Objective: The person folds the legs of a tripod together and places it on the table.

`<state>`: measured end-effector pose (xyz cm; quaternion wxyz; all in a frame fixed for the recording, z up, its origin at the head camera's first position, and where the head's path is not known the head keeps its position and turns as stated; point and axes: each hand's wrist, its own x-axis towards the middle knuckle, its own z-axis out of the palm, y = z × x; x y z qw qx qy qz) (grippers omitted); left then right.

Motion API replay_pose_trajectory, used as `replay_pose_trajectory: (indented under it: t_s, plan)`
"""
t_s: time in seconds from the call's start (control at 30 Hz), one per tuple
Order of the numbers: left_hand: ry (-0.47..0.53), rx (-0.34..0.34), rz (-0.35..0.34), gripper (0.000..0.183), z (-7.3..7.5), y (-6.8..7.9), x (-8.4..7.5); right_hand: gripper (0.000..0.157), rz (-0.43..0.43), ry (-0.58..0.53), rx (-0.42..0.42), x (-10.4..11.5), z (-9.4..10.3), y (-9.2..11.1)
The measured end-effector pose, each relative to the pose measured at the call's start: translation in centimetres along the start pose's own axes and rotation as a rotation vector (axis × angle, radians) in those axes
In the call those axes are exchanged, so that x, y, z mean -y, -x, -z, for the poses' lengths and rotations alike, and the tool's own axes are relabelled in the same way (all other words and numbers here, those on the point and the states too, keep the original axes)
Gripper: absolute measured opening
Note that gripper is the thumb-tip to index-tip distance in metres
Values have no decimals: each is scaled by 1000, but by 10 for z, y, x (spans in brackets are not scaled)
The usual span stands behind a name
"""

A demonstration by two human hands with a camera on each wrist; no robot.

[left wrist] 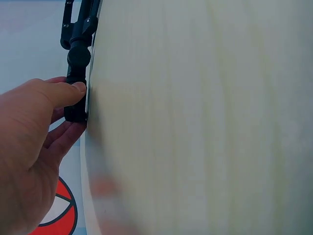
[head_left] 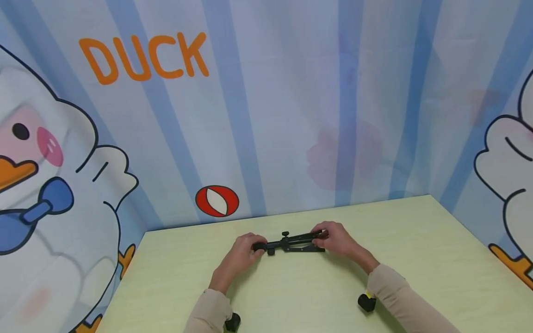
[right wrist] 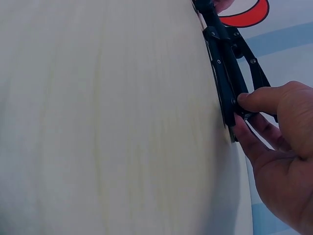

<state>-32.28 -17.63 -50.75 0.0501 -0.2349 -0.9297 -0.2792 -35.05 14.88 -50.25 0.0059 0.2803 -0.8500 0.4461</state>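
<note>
A small black folding tripod (head_left: 296,242) lies sideways between the two hands in the head view, close over the table. At its left end, my left hand (head_left: 244,252) grips the thick round end, thumb on the near side, as the left wrist view shows. My right hand (head_left: 336,238) pinches the leg ends on the right between thumb and fingers. One leg (head_left: 306,249) stands slightly apart from the others on the near side. Two knobs (head_left: 285,234) stick out of the tripod near its middle. The right wrist view shows the hinged legs (right wrist: 227,78) running up from the right thumb.
Both hands work over a pale yellow table (head_left: 300,291). Behind it hangs a blue striped cloth backdrop (head_left: 283,115) with printed ducks and a red ball (head_left: 217,201). Black wrist devices (head_left: 367,303) sit below both sleeves.
</note>
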Motion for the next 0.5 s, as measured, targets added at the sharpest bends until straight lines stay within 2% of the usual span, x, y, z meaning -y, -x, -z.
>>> replay_pose_trajectory:
  t_s: [0.33, 0.5]
  plan:
    - [-4, 20, -11, 24, 6, 1, -3, 20, -4, 6, 11, -4, 3, 1]
    - [-26, 68, 2, 33, 16, 8, -9, 28, 34, 49, 67, -2, 14, 5]
